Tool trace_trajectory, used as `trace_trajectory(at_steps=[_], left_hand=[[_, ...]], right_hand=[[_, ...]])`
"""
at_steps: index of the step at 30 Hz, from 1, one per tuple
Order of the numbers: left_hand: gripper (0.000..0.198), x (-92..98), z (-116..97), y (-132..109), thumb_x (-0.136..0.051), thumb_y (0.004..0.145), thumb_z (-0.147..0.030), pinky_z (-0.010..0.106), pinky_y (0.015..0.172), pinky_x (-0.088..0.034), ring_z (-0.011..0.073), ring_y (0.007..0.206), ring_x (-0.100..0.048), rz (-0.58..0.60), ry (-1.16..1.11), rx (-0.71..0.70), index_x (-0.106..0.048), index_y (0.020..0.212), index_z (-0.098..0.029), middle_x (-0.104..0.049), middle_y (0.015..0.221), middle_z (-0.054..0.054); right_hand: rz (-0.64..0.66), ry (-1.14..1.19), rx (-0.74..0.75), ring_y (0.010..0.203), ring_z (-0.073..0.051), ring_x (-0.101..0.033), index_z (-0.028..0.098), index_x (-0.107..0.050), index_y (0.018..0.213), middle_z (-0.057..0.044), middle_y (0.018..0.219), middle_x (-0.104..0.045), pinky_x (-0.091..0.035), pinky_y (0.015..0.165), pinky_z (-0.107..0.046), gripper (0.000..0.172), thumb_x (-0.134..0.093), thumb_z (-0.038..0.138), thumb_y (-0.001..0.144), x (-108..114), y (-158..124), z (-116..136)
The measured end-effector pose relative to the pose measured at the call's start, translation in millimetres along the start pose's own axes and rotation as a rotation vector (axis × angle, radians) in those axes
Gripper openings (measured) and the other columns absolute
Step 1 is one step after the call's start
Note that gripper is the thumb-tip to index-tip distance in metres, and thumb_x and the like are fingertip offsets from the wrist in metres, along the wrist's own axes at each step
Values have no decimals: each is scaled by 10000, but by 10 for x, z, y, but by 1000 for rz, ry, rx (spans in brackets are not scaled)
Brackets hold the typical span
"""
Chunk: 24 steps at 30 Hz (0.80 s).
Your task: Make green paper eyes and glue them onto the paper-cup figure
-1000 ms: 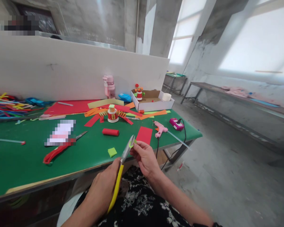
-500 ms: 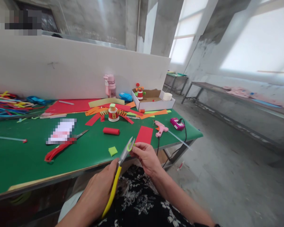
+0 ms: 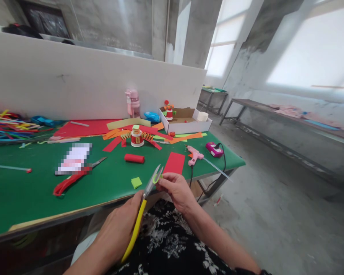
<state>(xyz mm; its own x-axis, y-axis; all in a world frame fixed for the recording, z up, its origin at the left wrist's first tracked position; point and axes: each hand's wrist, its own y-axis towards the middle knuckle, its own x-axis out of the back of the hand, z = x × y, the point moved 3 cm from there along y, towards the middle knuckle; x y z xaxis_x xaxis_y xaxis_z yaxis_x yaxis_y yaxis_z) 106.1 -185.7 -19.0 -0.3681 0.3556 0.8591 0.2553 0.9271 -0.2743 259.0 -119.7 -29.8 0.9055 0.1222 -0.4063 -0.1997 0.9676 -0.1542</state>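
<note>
My left hand (image 3: 122, 223) is closed round the yellow-handled scissors (image 3: 137, 229), whose blades point up and away from me, slightly parted. My right hand (image 3: 176, 190) pinches a small curved piece of light green paper (image 3: 156, 178) right at the blade tips. Both hands are just off the table's front edge, over my lap. On the table beyond lie a small green paper square (image 3: 136, 182), a rolled red paper tube (image 3: 134, 158) and a red paper rectangle (image 3: 174, 163). Farther back stands a red-and-white cup figure (image 3: 137, 138) with folded paper arms.
On the green table (image 3: 103, 194) are a red-handled cutter (image 3: 70, 182), a pink glue gun (image 3: 194, 154) with its cord, and a purple box (image 3: 214, 149). A white carton (image 3: 186, 124), a pink bottle (image 3: 133, 103) and many coloured sticks (image 3: 11, 128) stand or lie behind.
Little differs. The green paper has shifted very slightly between the scissor blades, and both hands keep nearly the same place and hold.
</note>
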Motion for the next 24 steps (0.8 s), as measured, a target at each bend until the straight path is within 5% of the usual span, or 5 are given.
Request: trace_trajectory(at_steps=[14,24], left_hand=[[518,68,50,-108,-360,874,-200,413,903,-488,324,1133,-663,18,-38,41,-438,1383,-257,-636,1346,130],[485,70,117,-149,-402,855,-208,418,840,-501,347,1021,-703,47,4,50,-477,1327,-292,-722,1162,98]], right_hand=[[73,-84,-25,534,-90,-530,175,-735,596,23,545,-647,-404,583,-231,251,-882,368,530,14,2,17],[127,-153,-46,541,-90,-537,167,-743,616,21,563,-666,-391,585,-232,292,-892,400,521,72,10,13]])
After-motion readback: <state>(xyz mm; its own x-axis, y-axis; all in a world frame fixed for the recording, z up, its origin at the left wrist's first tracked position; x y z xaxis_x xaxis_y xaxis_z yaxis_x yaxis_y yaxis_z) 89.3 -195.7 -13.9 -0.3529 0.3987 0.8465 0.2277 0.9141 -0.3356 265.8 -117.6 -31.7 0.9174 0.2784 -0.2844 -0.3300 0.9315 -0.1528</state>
